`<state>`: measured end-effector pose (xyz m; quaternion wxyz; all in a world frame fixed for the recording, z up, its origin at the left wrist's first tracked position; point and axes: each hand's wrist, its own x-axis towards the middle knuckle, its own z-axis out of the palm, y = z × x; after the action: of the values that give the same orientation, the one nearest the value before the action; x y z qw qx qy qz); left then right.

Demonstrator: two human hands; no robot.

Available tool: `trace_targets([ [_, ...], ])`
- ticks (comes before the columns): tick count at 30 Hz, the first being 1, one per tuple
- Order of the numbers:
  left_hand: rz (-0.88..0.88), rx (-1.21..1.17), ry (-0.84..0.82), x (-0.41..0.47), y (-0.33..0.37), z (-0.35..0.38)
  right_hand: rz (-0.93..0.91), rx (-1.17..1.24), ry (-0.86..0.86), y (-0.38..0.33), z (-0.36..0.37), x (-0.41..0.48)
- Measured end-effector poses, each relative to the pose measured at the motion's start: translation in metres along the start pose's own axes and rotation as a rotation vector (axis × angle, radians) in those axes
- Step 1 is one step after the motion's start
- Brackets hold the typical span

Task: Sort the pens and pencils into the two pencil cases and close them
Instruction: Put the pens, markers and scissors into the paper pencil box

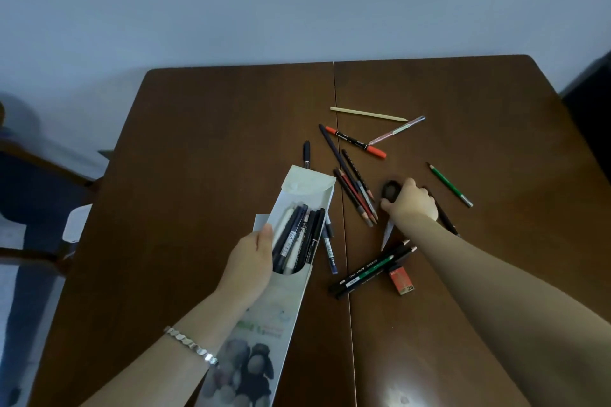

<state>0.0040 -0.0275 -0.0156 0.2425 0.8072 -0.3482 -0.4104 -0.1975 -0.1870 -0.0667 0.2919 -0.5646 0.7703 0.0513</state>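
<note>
1. Left hand (251,261) grips the open pencil case (284,261), pens inside.
2. Right hand (411,203) curls around a dark object at 2 o'clock.
3. Loose pencils (355,188) lie scattered on the surface (211,129).

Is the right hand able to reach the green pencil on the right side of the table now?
Probably yes. The green pencil lies alone on bare table, just beside the right hand, with nothing between them. That hand is, however, closed around some dark items already.
</note>
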Motion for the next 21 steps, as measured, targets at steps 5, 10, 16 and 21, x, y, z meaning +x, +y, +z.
trace_targets([
  [5, 0.023, 0.028, -0.014, -0.004, -0.002, 0.0, -0.115, 0.444, 0.046, -0.005, -0.022, -0.036],
  [10, 0.064, 0.042, -0.055, -0.017, 0.004, 0.011, -0.362, 0.762, 0.12, -0.032, -0.024, -0.119],
  [16, 0.122, 0.048, -0.047, -0.03, 0.009, 0.013, -0.538, 0.017, 0.078, -0.037, 0.012, -0.154],
  [21, 0.103, -0.003, 0.024, -0.029, 0.002, 0.005, -0.898, -0.004, 0.178, -0.029, 0.02, -0.173],
])
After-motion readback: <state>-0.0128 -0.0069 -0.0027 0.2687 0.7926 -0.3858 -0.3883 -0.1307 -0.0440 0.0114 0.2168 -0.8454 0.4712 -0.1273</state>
